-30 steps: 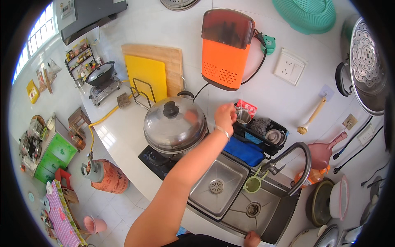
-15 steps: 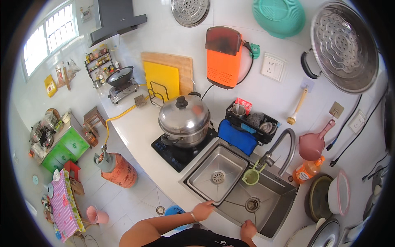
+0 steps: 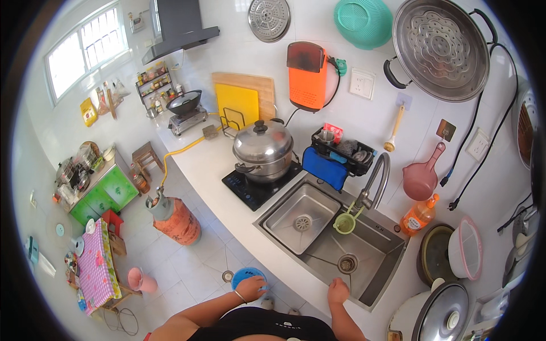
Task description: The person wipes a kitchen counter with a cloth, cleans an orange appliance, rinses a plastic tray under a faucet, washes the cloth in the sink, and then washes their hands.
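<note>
My left hand (image 3: 250, 288), a bracelet on its wrist, hangs in front of the counter with loosely parted fingers and nothing in it. Below it on the floor is a blue basin (image 3: 243, 274). My right hand (image 3: 338, 291) is at the front rim of the steel sink (image 3: 369, 278), its fingers curled together with nothing visible in them. A rectangular steel tray (image 3: 284, 227) sits in the sink's left half. Beside it, under the curved faucet (image 3: 382, 176), hangs a light green strainer (image 3: 344, 223).
Left of the sink, a lidded steel pot (image 3: 261, 148) stands on a black cooktop (image 3: 250, 196). An orange bottle (image 3: 420, 216) and a large lidded pot (image 3: 438, 312) are on the right. An orange gas cylinder (image 3: 177, 223) and a pink bin (image 3: 142, 281) stand on the floor.
My left hand has left the sink's front edge and moved left and down over the blue basin. My right hand remains near the front rim. The view has shifted.
</note>
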`<act>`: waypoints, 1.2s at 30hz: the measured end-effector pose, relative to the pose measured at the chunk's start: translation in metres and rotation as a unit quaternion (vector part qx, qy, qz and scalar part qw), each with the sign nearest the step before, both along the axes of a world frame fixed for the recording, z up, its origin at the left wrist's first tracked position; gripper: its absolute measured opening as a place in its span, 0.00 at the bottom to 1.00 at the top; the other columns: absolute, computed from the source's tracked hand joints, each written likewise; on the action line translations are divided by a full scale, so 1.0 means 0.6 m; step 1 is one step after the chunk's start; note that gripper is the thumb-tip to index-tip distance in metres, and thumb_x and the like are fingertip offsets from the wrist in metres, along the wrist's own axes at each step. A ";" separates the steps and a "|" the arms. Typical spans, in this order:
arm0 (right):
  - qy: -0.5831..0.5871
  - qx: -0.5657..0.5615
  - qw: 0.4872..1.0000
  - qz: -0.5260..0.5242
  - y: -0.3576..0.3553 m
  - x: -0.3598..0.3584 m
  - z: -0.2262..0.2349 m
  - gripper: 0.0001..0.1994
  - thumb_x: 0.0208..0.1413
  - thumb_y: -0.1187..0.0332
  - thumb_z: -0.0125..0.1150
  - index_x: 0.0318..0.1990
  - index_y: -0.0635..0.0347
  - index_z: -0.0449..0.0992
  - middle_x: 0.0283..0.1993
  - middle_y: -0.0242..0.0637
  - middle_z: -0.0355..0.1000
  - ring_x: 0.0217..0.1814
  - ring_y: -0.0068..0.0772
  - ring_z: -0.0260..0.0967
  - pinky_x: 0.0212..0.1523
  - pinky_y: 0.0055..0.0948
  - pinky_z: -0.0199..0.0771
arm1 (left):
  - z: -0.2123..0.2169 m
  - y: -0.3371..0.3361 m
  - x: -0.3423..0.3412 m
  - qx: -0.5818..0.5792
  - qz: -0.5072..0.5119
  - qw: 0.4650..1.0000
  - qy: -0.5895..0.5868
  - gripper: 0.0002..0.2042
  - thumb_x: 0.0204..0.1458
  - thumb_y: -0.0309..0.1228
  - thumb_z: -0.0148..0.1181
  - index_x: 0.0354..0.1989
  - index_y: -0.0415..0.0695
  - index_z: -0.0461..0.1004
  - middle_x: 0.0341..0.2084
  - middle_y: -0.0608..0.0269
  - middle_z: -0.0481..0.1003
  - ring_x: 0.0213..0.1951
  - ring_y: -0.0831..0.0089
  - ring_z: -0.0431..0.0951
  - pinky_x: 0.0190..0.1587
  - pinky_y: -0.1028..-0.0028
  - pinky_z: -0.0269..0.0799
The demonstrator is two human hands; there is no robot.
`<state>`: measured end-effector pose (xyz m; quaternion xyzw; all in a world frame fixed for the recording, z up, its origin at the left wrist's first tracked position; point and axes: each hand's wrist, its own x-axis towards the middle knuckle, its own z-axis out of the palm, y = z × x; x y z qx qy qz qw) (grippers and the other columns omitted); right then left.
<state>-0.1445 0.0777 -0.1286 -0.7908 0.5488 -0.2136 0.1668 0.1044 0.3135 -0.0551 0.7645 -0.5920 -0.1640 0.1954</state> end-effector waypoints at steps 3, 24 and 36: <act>-0.005 0.003 1.000 0.011 0.006 0.006 0.002 0.05 0.49 0.66 0.52 0.30 0.53 0.74 0.27 0.41 0.73 0.31 0.46 0.71 0.33 0.44 0.69 | -0.031 0.084 0.045 0.033 0.044 0.998 -0.006 0.13 0.44 0.39 0.60 0.36 0.45 0.75 0.40 0.54 0.74 0.42 0.56 0.73 0.44 0.62 0.70; -0.121 0.163 0.953 -0.223 -0.076 0.109 -0.088 0.09 0.42 0.65 0.57 0.33 0.54 0.76 0.32 0.45 0.75 0.39 0.47 0.72 0.36 0.39 0.72 | -0.421 0.777 0.192 0.408 0.410 0.769 0.272 0.10 0.47 0.28 0.62 0.35 0.41 0.69 0.24 0.56 0.71 0.18 0.62 0.70 0.17 0.62 0.67; -0.450 0.158 0.860 -0.180 -0.339 0.366 0.190 0.10 0.52 0.70 0.54 0.42 0.62 0.73 0.28 0.35 0.72 0.22 0.26 0.69 0.18 0.26 0.68 | -0.349 0.474 0.477 0.162 0.556 0.676 0.457 0.10 0.47 0.30 0.55 0.33 0.35 0.71 0.25 0.56 0.74 0.21 0.64 0.77 0.17 0.69 0.68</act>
